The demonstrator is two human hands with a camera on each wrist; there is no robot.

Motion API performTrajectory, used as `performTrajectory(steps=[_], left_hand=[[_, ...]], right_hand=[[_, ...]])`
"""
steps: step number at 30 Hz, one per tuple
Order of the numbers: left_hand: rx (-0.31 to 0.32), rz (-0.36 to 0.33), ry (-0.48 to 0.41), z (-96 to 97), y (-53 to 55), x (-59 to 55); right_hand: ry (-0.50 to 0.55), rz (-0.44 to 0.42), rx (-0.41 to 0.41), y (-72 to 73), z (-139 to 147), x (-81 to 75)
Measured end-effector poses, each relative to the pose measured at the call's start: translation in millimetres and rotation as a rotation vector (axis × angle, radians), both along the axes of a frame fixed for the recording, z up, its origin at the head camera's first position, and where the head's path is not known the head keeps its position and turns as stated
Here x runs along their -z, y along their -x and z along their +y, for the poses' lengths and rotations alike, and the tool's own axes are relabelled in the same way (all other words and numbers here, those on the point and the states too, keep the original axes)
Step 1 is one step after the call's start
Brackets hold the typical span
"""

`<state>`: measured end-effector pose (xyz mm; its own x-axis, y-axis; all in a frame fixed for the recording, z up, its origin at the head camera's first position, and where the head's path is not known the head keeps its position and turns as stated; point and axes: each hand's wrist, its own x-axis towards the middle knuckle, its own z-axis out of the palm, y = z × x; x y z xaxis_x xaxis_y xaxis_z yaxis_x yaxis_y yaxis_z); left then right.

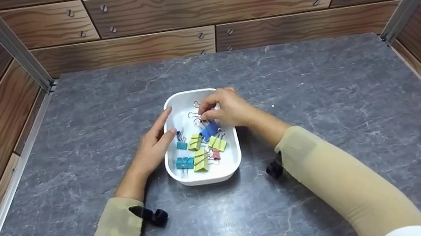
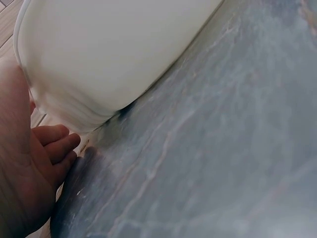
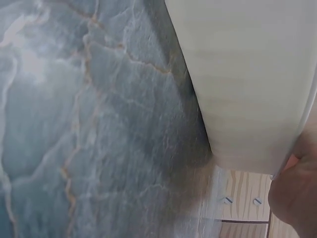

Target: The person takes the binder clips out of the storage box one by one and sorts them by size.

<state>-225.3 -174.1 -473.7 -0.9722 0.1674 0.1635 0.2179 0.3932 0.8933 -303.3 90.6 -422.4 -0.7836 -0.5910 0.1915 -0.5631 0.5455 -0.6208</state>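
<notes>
A person's right hand (image 1: 230,107) pinched the silver wire handles (image 1: 193,115) of a binder clip inside a white tray (image 1: 207,180), thumb and forefinger pressed together, as the left hand (image 1: 152,148) lay at the tray's opposite rim with thumb and forefinger spread. The clip's body was hidden behind the right fingertips, its color impossible to tell. The handles pointed from those fingertips toward the left hand, one loop slanting farther from the person; the clip's long axis seemed to run across the tray.

The tray stood between the hands on a gray marbled tabletop (image 1: 320,117), its own long axis running away from the person. Just on the near side of the right fingertips lay a blue binder clip (image 1: 209,131), its handles pointing toward them. Closer to the person were a yellow-green binder clip (image 1: 200,161) and a pink binder clip (image 1: 215,154); a teal binder clip (image 1: 182,145) sat near the left thumb. Both wrist views showed the tray's outer wall but none of the clips.

The step in hand looked to be singling out one clip by its wire. The next move appeared to call for a steady pinch and a lift clear of the blue clip's handles.
</notes>
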Motion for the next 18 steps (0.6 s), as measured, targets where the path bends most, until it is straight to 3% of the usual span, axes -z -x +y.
performTrajectory(steps=[10,18], left_hand=[[0.002,0.000,-0.001,-0.2,1.6,1.6],[0.000,-0.002,-0.004,0.1,1.4,0.5]], right_hand=[[0.211,-0.138,-0.001,-4.6,3,-10.5],[0.433,-0.089,0.090,-10.2,15,-35.7]])
